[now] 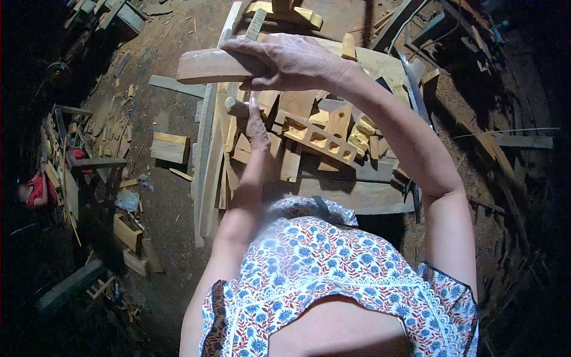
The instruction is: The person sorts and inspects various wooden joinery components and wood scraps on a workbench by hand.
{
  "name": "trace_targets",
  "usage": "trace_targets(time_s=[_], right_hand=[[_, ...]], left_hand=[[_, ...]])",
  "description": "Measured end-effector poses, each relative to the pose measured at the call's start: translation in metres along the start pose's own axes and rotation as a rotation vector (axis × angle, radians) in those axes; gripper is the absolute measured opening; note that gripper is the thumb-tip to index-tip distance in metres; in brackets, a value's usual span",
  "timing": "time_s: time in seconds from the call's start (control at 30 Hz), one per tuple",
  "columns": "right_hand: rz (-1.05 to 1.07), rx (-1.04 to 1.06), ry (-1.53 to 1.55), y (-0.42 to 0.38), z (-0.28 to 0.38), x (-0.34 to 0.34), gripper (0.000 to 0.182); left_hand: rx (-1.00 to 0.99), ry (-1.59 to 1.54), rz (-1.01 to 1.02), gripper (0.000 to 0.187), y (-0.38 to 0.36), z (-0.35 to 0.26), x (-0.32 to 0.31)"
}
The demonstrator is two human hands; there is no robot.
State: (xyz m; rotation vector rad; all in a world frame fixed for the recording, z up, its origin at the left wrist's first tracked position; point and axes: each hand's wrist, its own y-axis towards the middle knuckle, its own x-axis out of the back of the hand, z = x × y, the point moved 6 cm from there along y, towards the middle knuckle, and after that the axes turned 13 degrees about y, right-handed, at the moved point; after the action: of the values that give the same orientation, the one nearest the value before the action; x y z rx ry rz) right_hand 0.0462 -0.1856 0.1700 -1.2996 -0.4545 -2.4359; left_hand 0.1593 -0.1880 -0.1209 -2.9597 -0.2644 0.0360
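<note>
My right hand (291, 62) is closed around one end of a thick wooden block (208, 66), held up over the left part of the work table. Just below it, my left hand (256, 128) wraps around a tool with a round wooden handle (237, 107). The handle's blunt end points up and left, while the tool's lower part is hidden by my hand. To the right of my left hand lies a wooden piece with several square hollows (315, 140) cut into it. Pale yellow carved wood pieces (361, 135) lie beside its right end.
Long planks (209, 160) run along the table's left edge. A bare board (363, 196) forms the near edge. On the ground at left are a wooden block (170, 147), a plastic bag (127, 200) and scraps. A person in red (40, 189) sits at far left.
</note>
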Motion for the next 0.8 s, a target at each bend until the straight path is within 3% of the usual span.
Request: trace_targets(time_s=[0.07,0.13,0.17,0.23,0.27,0.33,0.37,0.4,0.5,0.57,0.6,0.63,0.67,0.7,0.73,0.8], right_hand=[[0.04,-0.022,0.014,0.005,-0.003,-0.005,0.072],[-0.004,0.06,0.043,0.018,0.002,-0.008,0.06],[-0.005,0.059,0.043,0.025,0.002,-0.011,0.06],[0.072,0.087,0.014,0.038,0.016,-0.013,0.058],[0.07,0.085,0.013,0.045,0.02,-0.016,0.058],[0.327,0.079,0.069,0.059,0.024,-0.038,0.056],[0.266,0.271,0.167,0.063,0.011,-0.058,0.053],[0.541,0.006,-0.146,0.064,0.004,-0.078,0.05],[0.49,0.132,-0.266,0.078,0.009,-0.072,0.057],[0.861,-0.113,-0.424,0.073,0.041,-0.062,0.056],[0.868,-0.111,-0.423,0.075,0.032,-0.07,0.056],[0.679,0.028,-0.271,0.088,0.025,-0.08,0.054],[0.485,0.164,-0.121,0.095,0.018,-0.087,0.051],[0.555,0.077,-0.023,0.087,-0.001,-0.105,0.041],[0.399,0.193,-0.105,0.082,-0.023,-0.11,0.043],[0.347,0.354,-0.169,0.081,-0.006,-0.098,0.029]], left_hand=[[0.017,0.033,-0.044,0.038,0.003,0.009,-0.002],[0.058,-0.081,-0.123,0.015,0.008,0.015,0.0],[0.058,-0.08,-0.121,0.015,0.008,0.016,-0.001],[-0.129,0.026,-0.187,0.015,0.007,0.006,0.0],[-0.13,0.025,-0.184,0.015,0.006,0.005,0.0],[-0.069,-0.018,-0.111,0.014,0.002,0.001,0.0],[-0.012,0.013,-0.07,0.019,0.011,0.02,-0.002],[0.013,-0.09,-0.065,0.035,0.014,0.027,-0.005],[-0.091,-0.001,-0.053,0.037,0.022,0.039,-0.001],[-0.188,0.084,-0.035,0.039,0.02,0.043,-0.001],[-0.235,0.128,-0.023,0.04,0.017,0.044,-0.002],[0.066,0.099,-0.058,0.028,-0.007,-0.005,-0.003],[0.063,0.095,-0.059,0.028,-0.016,0.051,0.004],[0.309,-0.149,0.018,0.025,0.002,0.118,0.001],[0.55,-0.392,0.099,0.022,0.066,0.172,0.001],[0.568,-0.27,0.101,0.021,0.036,0.122,-0.002]])
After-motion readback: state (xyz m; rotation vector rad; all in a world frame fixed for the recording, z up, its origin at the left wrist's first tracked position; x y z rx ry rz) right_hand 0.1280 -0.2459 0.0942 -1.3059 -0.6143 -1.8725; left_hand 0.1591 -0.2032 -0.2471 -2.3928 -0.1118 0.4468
